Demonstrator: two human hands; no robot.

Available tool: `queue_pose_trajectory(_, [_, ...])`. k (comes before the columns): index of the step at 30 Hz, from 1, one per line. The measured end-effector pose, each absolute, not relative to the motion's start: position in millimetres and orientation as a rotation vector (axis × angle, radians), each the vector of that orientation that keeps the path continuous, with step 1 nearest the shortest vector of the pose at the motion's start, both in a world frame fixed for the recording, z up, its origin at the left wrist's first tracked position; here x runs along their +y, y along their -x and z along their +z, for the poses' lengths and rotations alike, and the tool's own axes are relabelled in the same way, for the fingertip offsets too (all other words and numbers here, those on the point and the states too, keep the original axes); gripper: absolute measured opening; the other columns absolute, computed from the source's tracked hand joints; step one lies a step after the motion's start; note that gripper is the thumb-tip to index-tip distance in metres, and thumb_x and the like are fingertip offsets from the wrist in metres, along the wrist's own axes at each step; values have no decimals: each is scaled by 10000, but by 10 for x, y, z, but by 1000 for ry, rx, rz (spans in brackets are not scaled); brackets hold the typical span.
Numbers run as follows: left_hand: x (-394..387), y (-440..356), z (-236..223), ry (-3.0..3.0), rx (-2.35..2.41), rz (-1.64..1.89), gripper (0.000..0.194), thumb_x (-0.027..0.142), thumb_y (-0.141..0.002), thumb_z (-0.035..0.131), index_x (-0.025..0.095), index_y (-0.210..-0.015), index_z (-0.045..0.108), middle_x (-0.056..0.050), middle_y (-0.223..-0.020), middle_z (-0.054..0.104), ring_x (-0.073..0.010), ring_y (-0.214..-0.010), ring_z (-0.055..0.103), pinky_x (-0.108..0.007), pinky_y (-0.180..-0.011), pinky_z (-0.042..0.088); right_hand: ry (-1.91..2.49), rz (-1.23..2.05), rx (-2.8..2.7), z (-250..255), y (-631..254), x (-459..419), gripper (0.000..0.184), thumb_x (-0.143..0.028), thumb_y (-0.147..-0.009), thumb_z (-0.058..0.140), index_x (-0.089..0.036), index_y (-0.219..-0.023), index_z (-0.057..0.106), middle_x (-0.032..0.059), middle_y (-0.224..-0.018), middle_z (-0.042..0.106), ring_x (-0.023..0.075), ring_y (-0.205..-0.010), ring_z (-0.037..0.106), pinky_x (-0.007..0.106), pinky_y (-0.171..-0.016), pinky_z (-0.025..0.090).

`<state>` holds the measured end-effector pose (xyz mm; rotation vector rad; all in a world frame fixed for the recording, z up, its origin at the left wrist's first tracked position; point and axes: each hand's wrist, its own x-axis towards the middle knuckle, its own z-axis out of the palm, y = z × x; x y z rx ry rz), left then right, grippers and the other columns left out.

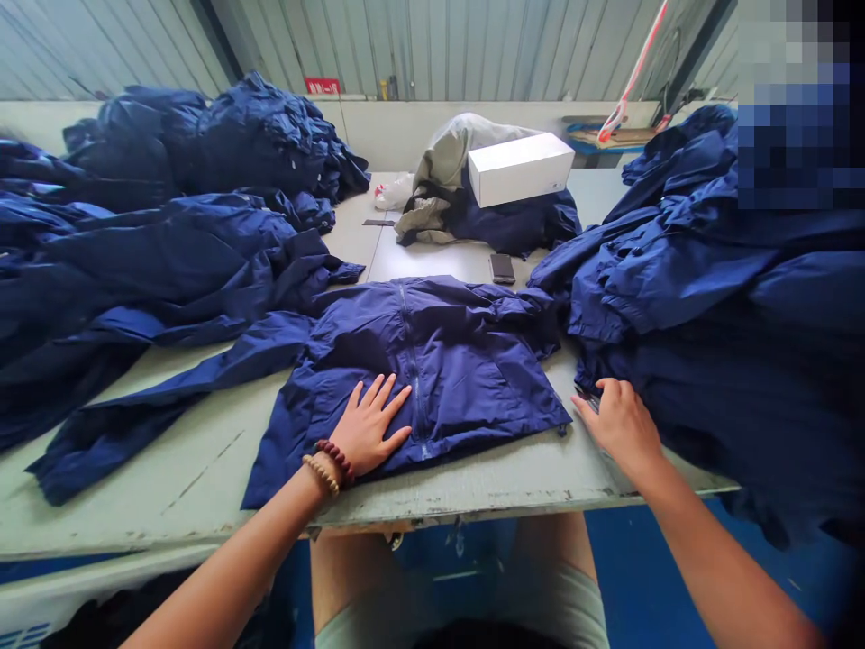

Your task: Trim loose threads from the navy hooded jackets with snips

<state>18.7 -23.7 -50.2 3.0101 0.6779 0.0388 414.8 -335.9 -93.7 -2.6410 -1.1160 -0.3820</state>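
A navy zip jacket (446,361) lies spread flat on the grey table (203,451), zipper up the middle, one sleeve stretched out to the left. My left hand (370,425), with bead bracelets at the wrist, lies flat and open on the jacket's lower left front. My right hand (618,419) is at the jacket's right hem corner, beside a heap of navy jackets (730,342). Its fingers are curled around a small dark thing that I cannot make out.
More navy jackets (155,234) are piled on the left and at the back left. A white box (520,167) sits on a grey and navy garment at the back. A dark phone (502,268) lies beyond the jacket. The table's front edge is near my body.
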Motion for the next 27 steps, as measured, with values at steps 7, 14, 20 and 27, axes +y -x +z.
queue_pose_trajectory(7, [-308,-215,-470,-2970,705,55,718,571,-1062,538,287,-1709,412,-133,-1809,277,-372,-1688,233,-666,-1355,143,2488,-183,-1224,-1035,-4165,-3604,264,-350,-1044,508,-177,-1095,702,163,-1085,731,311,-967,717,418,-867,540])
queue_pose_trajectory(14, [-379,-352,-386,-2808,712,236,509,457,-1113,459,245,-1547,622,-131,-1704,491,-351,-1626,389,-677,-1326,259,2224,-218,-1004,-786,-3982,-3547,342,-444,-1054,467,-200,-1054,707,147,-996,790,305,-926,750,399,-824,547])
queue_pose_trajectory(20, [-775,-962,-162,-2712,221,416,347,387,-1062,640,241,-1359,743,-90,-1439,731,-274,-1449,596,-504,-1263,441,1877,214,-958,-394,-3780,-3002,415,-606,-1056,523,-221,-1102,672,24,-805,725,183,-593,663,318,-620,555])
queue_pose_trajectory(27, [-850,-1918,-456,-2666,86,352,410,439,-964,795,199,-1296,778,-142,-1379,741,-298,-1303,685,-493,-1169,523,1709,490,-1020,-481,-3838,-2195,462,-613,-951,693,-212,-1174,636,-9,-845,673,140,-560,606,277,-508,499])
